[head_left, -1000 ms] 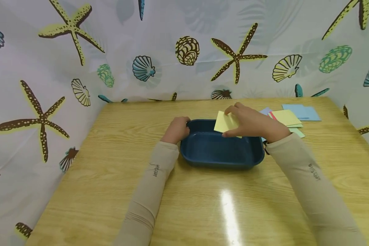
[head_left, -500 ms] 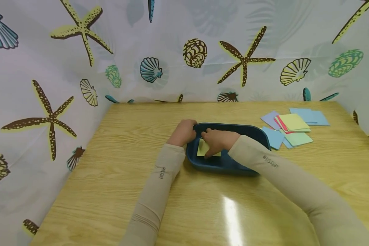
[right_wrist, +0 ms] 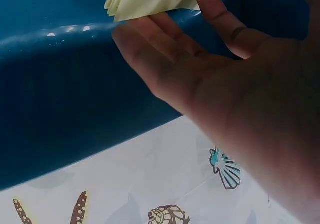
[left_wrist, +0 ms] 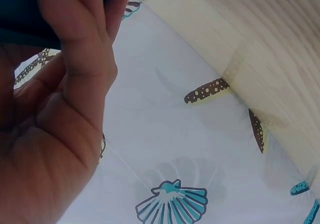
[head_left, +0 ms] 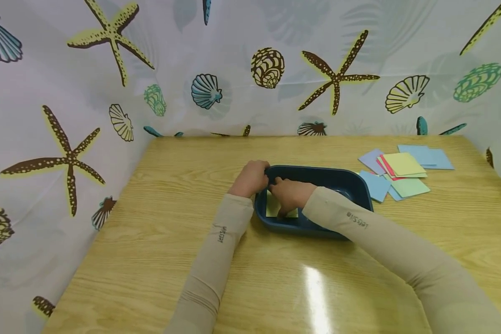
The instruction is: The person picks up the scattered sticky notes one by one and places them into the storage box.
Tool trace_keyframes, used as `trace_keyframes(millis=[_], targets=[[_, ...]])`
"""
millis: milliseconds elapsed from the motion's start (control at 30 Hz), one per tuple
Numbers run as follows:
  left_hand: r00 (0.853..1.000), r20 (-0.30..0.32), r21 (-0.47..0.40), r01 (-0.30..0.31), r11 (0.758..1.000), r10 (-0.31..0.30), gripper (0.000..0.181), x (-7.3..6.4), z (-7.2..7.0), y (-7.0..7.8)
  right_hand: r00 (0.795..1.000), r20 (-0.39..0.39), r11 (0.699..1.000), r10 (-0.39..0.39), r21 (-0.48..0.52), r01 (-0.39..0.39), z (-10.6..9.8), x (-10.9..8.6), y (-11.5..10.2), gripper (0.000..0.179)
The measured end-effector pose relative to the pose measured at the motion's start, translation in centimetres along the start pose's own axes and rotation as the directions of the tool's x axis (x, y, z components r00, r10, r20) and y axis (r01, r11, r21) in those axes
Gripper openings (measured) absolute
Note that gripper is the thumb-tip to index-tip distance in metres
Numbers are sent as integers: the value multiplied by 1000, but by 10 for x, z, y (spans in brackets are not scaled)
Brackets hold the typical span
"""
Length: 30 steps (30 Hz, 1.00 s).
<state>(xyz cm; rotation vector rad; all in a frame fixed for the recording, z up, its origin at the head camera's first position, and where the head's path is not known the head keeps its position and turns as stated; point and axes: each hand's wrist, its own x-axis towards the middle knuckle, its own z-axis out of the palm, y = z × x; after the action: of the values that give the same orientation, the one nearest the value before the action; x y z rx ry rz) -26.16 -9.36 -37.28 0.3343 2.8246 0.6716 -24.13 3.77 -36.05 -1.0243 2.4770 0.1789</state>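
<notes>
Yellow notes (head_left: 272,207) lowered into bin (head_left: 313,175), under right hand (head_left: 292,193), pinched; left hand (head_left: 251,178) grips bin.

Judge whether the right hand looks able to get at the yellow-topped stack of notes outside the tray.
Probably yes: nothing covers the yellow-topped stack, though the right hand holds yellow notes inside the tray and would first have to release them and lift clear.

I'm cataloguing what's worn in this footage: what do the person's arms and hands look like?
The left sleeve and right sleeve are beige, close-fitting and reach the wrists. Each bears small dark lettering on the forearm, too blurred to read surely. The left hand and right hand are bare, without gloves.
</notes>
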Motion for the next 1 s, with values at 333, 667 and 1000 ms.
trace_keyframes(millis=[333,667,1000], targets=[[1000,24,-30,19,999,-18,42,0,1,2,1000,-7,998,20,58,-20,3,-2,-1,81],[999,-43,-17,2,1000,-3,21,-6,1,-8,962,-226,947,-153,246,208,-26,-35,10,42],[999,-48,24,20,1000,-19,38,-7,0,-5,855,-494,909,160,411,67,-39,-95,109,26]])
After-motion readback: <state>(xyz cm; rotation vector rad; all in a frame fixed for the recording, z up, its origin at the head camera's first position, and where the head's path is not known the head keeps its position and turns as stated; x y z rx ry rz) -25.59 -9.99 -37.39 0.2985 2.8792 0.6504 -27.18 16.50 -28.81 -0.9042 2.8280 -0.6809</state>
